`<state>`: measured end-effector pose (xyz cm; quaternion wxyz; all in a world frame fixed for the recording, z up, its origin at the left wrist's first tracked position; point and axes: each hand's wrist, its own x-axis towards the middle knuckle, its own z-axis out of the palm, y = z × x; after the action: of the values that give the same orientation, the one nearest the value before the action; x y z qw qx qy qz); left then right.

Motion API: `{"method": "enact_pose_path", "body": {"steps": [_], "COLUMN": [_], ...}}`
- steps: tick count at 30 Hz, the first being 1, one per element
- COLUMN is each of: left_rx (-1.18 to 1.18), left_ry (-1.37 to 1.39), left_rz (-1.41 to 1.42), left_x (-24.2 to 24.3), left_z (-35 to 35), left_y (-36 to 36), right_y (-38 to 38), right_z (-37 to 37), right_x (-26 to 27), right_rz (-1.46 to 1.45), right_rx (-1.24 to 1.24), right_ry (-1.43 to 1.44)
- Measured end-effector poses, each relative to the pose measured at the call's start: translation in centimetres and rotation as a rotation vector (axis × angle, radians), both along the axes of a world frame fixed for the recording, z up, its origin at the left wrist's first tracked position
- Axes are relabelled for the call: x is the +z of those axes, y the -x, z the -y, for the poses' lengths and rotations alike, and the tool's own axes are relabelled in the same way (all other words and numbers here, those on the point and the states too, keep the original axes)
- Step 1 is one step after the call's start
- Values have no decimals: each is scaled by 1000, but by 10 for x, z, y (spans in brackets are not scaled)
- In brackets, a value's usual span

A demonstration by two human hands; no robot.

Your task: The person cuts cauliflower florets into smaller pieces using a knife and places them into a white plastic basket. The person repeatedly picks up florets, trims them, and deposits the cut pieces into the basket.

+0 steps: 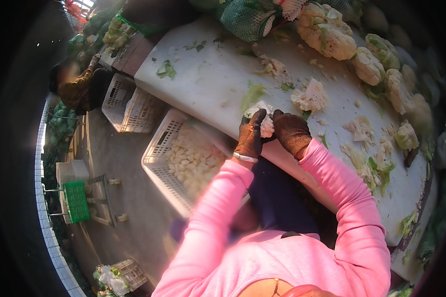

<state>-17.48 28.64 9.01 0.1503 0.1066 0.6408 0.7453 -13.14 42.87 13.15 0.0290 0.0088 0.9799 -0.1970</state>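
My left hand (251,133), in a brown work glove, grips a piece of cauliflower (266,124) above the near edge of the white table (208,80). Against the right side of that piece is my right hand (290,130), gloved too, its fingers curled; whether it holds a tool is hidden. A green leaf scrap (252,97) lies just beyond the left hand. Another cauliflower piece (310,95) rests on the table past my right hand. Below and left of the hands, a white plastic crate (160,169) holds many cut florets (193,157).
Whole cauliflower heads (329,31) line the table's far right side, beside a green mesh sack (245,18). Trimmings (375,170) lie at the right. More white crates (128,107) stand at the left, near a seated co-worker (76,89). A cart with a green crate (77,201) stands farther off.
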Motion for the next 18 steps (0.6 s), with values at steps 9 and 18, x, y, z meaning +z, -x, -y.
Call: {"method": "enact_pose_path", "body": {"steps": [9,18], "left_rx": [-3,-157], "left_ry": [435,722], "left_rz": [-433,-826], "left_x": [-5,0], "left_z": [1,7], "left_y": [21,17], "right_y": [58,82], "right_z": [-4,-55], "right_x": [10,8], "right_rz": [273,603], "right_rx": [142,313], "right_ry": [-94,86]}}
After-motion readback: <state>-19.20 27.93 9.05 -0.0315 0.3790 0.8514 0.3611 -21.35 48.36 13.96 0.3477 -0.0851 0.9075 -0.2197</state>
